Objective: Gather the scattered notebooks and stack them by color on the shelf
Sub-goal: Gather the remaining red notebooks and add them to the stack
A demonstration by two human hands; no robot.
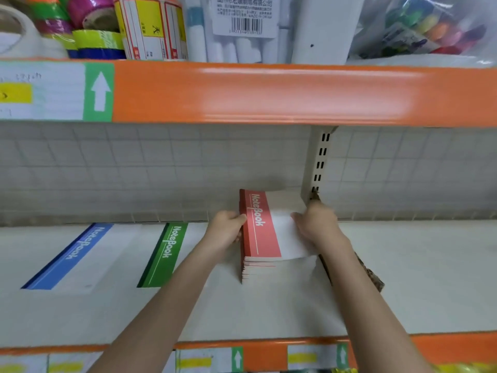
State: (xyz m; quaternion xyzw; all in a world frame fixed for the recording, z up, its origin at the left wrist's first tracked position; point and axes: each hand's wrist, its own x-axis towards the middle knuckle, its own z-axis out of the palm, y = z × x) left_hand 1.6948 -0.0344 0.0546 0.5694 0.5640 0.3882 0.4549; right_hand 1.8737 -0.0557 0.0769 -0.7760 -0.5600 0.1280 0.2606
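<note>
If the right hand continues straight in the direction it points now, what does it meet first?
The right hand points toward the back of the shelf, slightly left, with its fingers on the red stack. Past the stack it would probably meet the back panel near the slotted post; depth is unclear.

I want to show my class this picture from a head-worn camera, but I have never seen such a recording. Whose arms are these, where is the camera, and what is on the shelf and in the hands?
There is no machine here. A person wears one wide-angle camera on the head, which looks forward and down, so the two bare arms are the wearer's own. The left hand grips the spine side of a red notebook stack, and the right hand holds its opposite edge. The stack rests on the pale shelf. To its left lie a green notebook and, further left, a blue notebook, each flat and apart from the others. The shelf above carries tape rolls and packaged stationery.
</note>
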